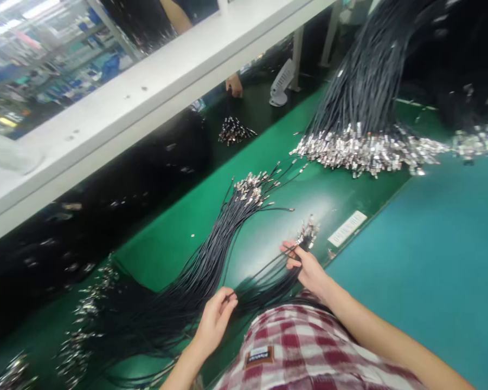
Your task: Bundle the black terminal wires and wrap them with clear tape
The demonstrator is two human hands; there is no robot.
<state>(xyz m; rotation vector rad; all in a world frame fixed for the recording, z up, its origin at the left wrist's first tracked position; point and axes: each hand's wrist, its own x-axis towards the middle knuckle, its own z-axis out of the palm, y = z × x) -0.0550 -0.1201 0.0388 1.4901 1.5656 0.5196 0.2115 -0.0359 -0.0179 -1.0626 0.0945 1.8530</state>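
Note:
My left hand [216, 318] pinches a thin black cable [264, 268] between thumb and fingers. That cable stretches up to my right hand [308, 266], whose fingers are closed around a small bunch of black cables [282, 284] just below their shiny metal connector ends [309, 230]. The rest of this bunch trails down toward my lap. Left of it lies a larger bundle of black cables [211, 246] on the green table mat [168, 230], its silvery connector ends [252, 188] fanned out at the top.
A thick pile of cables [361, 103] with many metal ends lies at the back right. More connector ends [87, 319] spread at the lower left. A white shelf beam [154, 89] crosses above the table. Beyond it, another person's hand [234, 85] holds a cable bunch. A white label [347, 228] sits near the mat's edge.

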